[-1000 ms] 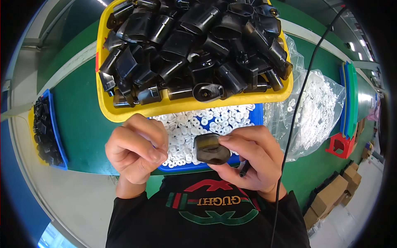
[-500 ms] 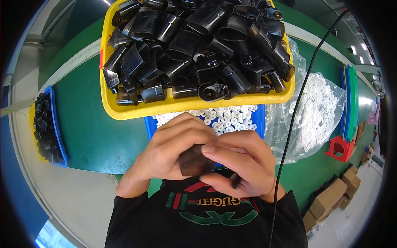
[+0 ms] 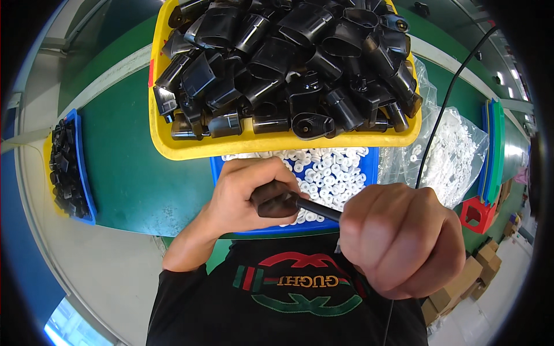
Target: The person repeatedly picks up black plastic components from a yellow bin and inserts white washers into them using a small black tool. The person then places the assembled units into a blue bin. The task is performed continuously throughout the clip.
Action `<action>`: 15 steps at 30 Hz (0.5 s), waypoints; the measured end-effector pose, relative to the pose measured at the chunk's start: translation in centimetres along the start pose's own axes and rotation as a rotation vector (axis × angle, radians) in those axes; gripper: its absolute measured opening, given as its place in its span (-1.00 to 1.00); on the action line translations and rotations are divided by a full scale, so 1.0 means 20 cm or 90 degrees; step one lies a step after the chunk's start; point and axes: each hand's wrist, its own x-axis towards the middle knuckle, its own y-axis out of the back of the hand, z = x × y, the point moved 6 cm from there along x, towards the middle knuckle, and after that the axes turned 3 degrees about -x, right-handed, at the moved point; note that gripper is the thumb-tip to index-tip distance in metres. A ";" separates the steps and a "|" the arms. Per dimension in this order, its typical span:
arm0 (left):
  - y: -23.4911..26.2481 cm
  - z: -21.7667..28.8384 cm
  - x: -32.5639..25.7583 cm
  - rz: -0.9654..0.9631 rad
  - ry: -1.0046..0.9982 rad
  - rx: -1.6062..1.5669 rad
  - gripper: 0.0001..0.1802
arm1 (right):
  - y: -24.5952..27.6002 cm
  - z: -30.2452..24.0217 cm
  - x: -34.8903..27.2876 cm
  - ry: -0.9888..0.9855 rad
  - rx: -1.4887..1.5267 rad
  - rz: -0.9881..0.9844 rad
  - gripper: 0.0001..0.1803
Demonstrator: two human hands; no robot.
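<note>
My left hand (image 3: 234,199) is closed around a dark, hollow plastic nozzle part (image 3: 274,203). In my right hand (image 3: 404,239) is a tool with a thin black shaft (image 3: 319,209); the fist hides its handle. The shaft points left, its end at the part, and I cannot tell how far inside it reaches. Just beyond both hands, white ring-shaped washers (image 3: 328,179) fill a blue tray (image 3: 373,164). A yellow bin (image 3: 277,145) heaped with similar black nozzle parts (image 3: 271,57) stands past that tray.
Right of the blue tray lies a clear plastic bag (image 3: 444,155) of white washers. A black cable (image 3: 441,112) runs down on the right. At the left is a blue-edged bin (image 3: 86,173) of black parts. Cardboard boxes (image 3: 459,282) and a red stool (image 3: 478,216) are at the right.
My right hand has moved from beside the part, out to the right, and is now a fist around the tool, its shaft in line with the part. My left hand keeps holding the part.
</note>
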 end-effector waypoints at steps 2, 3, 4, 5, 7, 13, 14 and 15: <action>0.01 -0.03 -0.01 0.029 -0.008 -0.029 -0.71 | -0.01 0.03 0.02 -0.011 -0.009 -0.028 -0.74; 0.01 -0.03 -0.01 0.038 -0.001 -0.036 -0.70 | -0.01 0.03 0.02 -0.015 -0.004 -0.027 -0.75; 0.01 -0.03 -0.01 0.047 0.007 -0.043 -0.68 | -0.02 0.04 0.03 -0.020 0.002 -0.026 -0.76; 0.01 -0.03 -0.01 0.038 0.001 -0.020 -0.68 | -0.02 0.04 0.03 -0.018 0.019 -0.008 -0.76; -0.01 -0.03 0.00 0.026 -0.019 -0.028 -0.70 | -0.02 0.04 0.04 -0.015 0.034 0.010 -0.75; -0.02 -0.01 0.00 0.060 -0.055 0.030 -0.62 | -0.03 0.12 0.02 -0.061 -0.025 0.009 -0.73; -0.02 -0.02 0.00 0.061 -0.053 0.030 -0.62 | -0.04 0.14 0.01 -0.071 -0.041 0.010 -0.73; -0.02 -0.02 0.00 0.066 -0.053 0.031 -0.61 | -0.05 0.16 0.01 -0.083 -0.057 0.007 -0.72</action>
